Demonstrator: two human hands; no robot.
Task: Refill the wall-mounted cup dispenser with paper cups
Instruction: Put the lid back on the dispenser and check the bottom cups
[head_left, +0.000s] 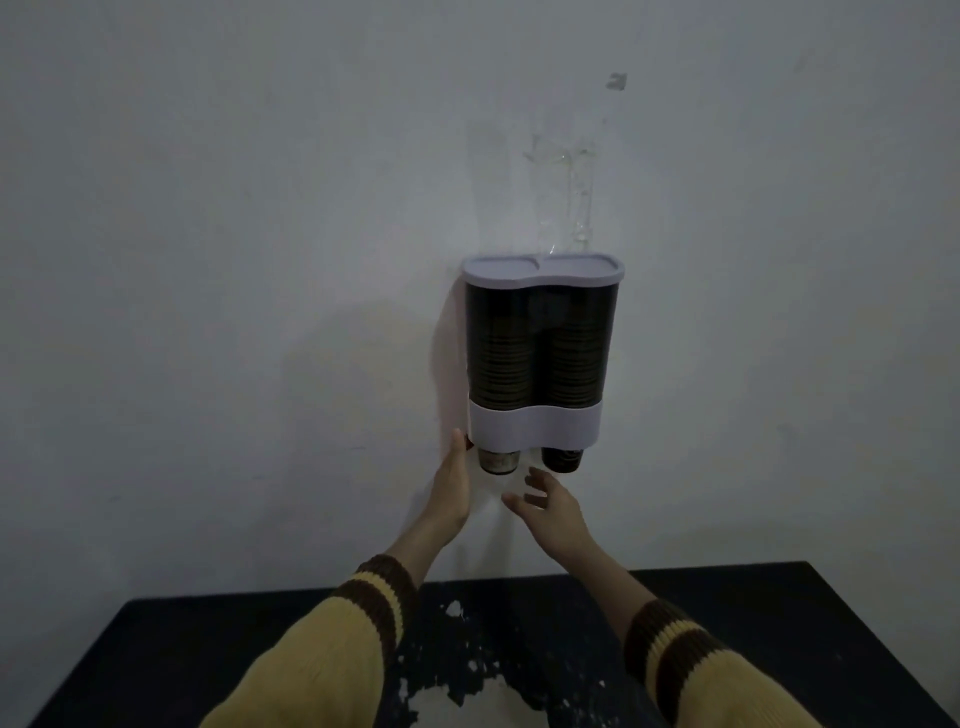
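Head — dispenser (540, 338) above left hand (454, 491), right hand (553, 517)

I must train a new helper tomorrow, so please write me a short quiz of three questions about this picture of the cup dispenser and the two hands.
1. True or false: the lid sits closed on top of the dispenser.
2. How many cup bottoms stick out under the dispenser? A) one B) two C) none
3. Which hand has its fingertips up at the dispenser's lower left corner: the left hand or the right hand?

Key: 1 true. 2 B. 3 the left hand; the right hand is open below the outlets and holds nothing.
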